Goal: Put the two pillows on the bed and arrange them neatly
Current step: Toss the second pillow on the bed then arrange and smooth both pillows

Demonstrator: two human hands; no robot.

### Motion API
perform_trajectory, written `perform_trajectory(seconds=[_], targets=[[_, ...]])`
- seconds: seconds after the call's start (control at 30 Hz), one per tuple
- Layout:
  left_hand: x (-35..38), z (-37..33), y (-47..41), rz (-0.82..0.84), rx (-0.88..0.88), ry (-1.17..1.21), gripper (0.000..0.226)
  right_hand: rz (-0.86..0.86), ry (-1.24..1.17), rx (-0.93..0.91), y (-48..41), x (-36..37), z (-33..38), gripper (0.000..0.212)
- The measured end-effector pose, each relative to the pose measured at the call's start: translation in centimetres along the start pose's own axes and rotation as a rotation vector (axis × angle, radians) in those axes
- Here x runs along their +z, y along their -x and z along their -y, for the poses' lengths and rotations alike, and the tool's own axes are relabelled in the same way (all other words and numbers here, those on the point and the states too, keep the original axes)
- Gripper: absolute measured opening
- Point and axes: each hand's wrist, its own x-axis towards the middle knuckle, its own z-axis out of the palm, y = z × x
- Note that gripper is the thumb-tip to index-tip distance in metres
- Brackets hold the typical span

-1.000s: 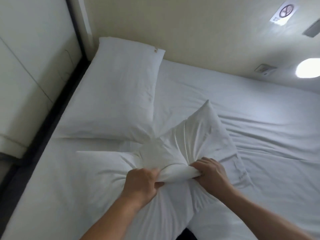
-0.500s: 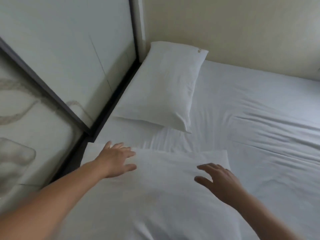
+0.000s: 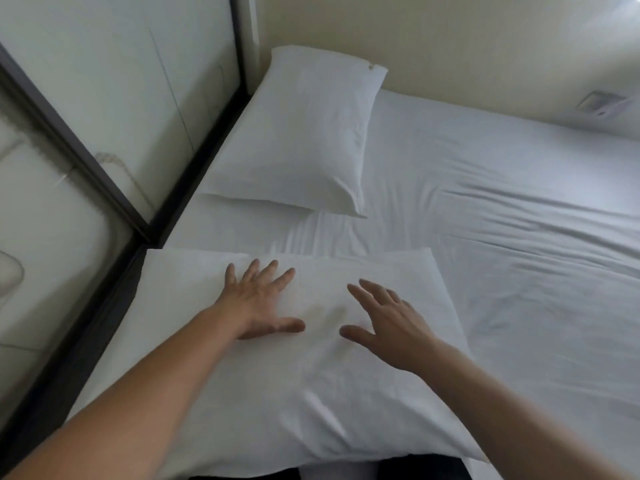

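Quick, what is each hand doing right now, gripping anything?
Left hand: open, fingers spread, flat on the near pillow, gripping nothing.
Right hand: open, over the same pillow, gripping nothing; contact cannot be told.

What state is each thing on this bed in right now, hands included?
Far pillow: lying flat in the bed's corner, untouched.
Near pillow: lying flat at the near edge, apart from the far one, a hand on top.
Left hand: open, fingers spread, palm down on the near pillow.
Right hand: open, fingers spread, at the near pillow; contact unclear.
Bed sheet: spread out, wrinkled.
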Motion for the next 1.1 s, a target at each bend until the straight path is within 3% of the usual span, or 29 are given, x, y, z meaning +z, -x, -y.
perform_trajectory(seconds=[0.2, 0.27, 0.4, 0.47, 0.53, 0.6, 0.7, 0.83, 0.93, 1.0, 1.1], targets=[[5.2, 2.2, 1.4, -0.103, -0.039, -0.006, 0.115, -0.2, 0.03, 0.122, 3.2, 9.1, 1.8, 0.08], [8.1, 1.2, 1.3, -0.223, 0.009, -0.077, 0.112, -0.258, 0.044, 0.167, 4.2, 12.4, 2.1, 0.075], [13.9, 1.0, -0.3, -0.555, 0.144, -0.077, 0.098, -0.474, 0.079, 0.17, 2.9, 17.9, 1.5, 0.052], [14.5, 0.5, -1.4, -0.562, 0.125, -0.068, 0.098, -0.609, 0.051, 0.146, 1.3, 18.9, 0.6, 0.034], [14.0, -0.3, -1.6, -0.451, 0.033, -0.092, 0.098, -0.651, 0.024, 0.156, 0.3, 18.9, 0.1, 0.018], [13.0, -1.2, -0.6, -0.382, -0.048, -0.081, 0.075, -0.631, -0.028, 0.186, 0.4, 17.6, 0.2, 0.008], [10.4, -1.4, 2.9, -0.494, -0.039, 0.019, 0.048, -0.676, -0.182, 0.162, 0.7, 13.4, 1.7, 0.003], [4.7, 1.3, 7.8, -0.695, -0.115, 0.16, 0.049, -0.823, -0.239, -0.023, -0.9, 6.1, 5.8, 0.002], [3.9, 3.6, 10.2, -0.733, -0.285, 0.296, 0.054, -0.803, -0.192, -0.143, -3.4, 3.3, 8.9, 0.012], [5.2, 5.1, 10.8, -0.593, -0.386, 0.334, 0.055, -0.653, -0.195, -0.151, -5.0, 4.3, 10.0, 0.017], [9.1, 7.0, 11.9, -0.327, -0.508, 0.334, 0.065, -0.426, -0.199, 0.001, -5.8, 9.2, 10.1, 0.035]])
